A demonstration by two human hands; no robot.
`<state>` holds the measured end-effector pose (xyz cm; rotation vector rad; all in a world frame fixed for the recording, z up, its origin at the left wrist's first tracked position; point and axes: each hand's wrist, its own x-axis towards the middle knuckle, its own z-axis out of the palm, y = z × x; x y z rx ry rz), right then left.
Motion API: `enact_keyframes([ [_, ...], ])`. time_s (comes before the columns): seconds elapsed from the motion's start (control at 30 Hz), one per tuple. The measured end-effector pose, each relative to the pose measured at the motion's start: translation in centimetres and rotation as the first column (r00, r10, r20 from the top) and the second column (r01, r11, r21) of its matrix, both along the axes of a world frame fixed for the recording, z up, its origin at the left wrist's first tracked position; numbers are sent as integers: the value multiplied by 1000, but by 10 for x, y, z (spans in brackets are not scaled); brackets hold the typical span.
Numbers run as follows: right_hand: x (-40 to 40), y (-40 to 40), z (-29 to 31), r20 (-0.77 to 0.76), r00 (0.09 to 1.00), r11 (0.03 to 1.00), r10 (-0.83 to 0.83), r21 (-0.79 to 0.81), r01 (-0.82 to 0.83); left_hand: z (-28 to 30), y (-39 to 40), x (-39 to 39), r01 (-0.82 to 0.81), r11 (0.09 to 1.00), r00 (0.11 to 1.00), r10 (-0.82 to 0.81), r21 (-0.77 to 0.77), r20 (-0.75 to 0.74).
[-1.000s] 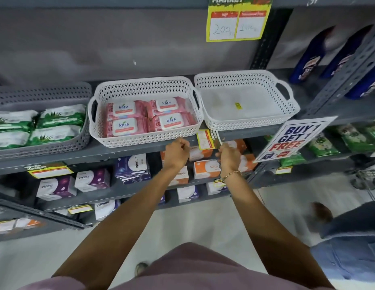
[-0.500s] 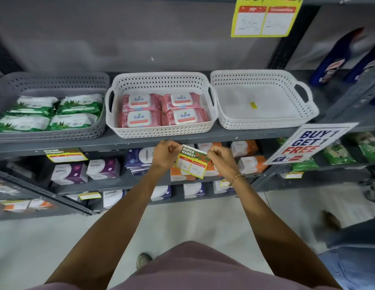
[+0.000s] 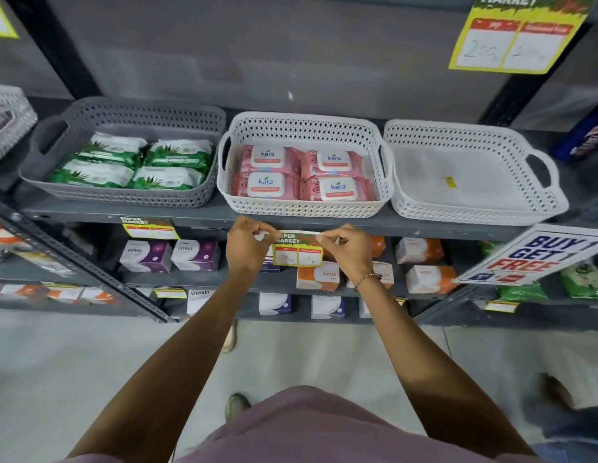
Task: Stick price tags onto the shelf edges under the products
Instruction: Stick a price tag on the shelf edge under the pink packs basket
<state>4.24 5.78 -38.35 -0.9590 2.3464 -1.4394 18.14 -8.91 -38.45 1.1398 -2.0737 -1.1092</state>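
A yellow-and-green price tag (image 3: 298,249) hangs level just under the grey shelf edge (image 3: 424,225), below the white basket (image 3: 304,208) of pink Kara wipe packs (image 3: 302,175). My left hand (image 3: 245,247) pinches its top left corner and my right hand (image 3: 349,248) pinches its top right corner. Whether the tag touches the shelf edge I cannot tell. Another price tag (image 3: 150,227) is stuck on the same edge under the grey basket (image 3: 124,195) of green wipe packs (image 3: 137,163).
An empty white basket (image 3: 474,212) stands at the right. A "Buy 1 Get 1 Free" sign (image 3: 538,259) juts out at right. Lower shelves hold purple (image 3: 170,257) and orange boxes (image 3: 424,265). A large price card (image 3: 511,35) hangs above. Another person's foot (image 3: 558,392) is at the lower right.
The tag was tilted and lower between my hands; now it is held level by its top corners, raised close under the shelf edge. My view shifted left.
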Motion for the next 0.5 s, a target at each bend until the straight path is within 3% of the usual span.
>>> enact_keyframes([
  [0.33,0,-12,-6,24,976,976,-218,-19,218,-4,10,-13,-86,992,992,94,-96,86],
  [0.5,2,-17,-10,-98,959,961,-268,40,272,-10,11,-19,-51,958,988,90,-282,128],
])
